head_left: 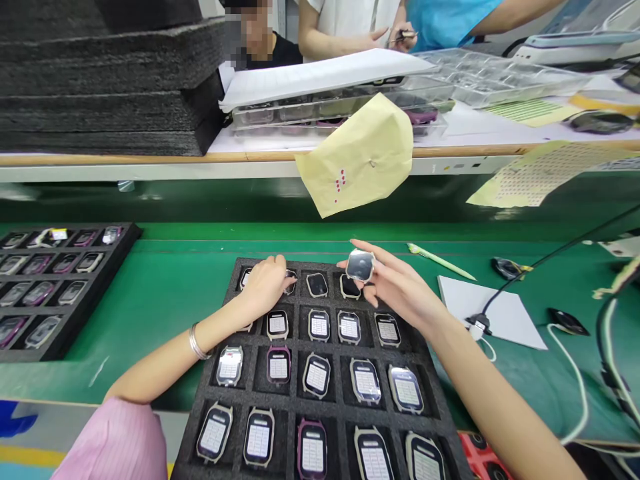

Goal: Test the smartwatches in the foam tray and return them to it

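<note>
At the tray's point(295, 373) far edge, a watch point(360, 266) is being pinched by the right grip point(400, 283).
Left grip's point(264, 288) hold cannot be told.

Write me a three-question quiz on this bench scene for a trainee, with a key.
1. True or false: the bracelet is on the left wrist.

2. What does the right hand hold up?
A) A pen
B) A watch
C) A cable

3. Fill in, with near or far: the left hand is at the ____ row of the tray in front of the person.

Key: 1. True. 2. B. 3. far.
</note>
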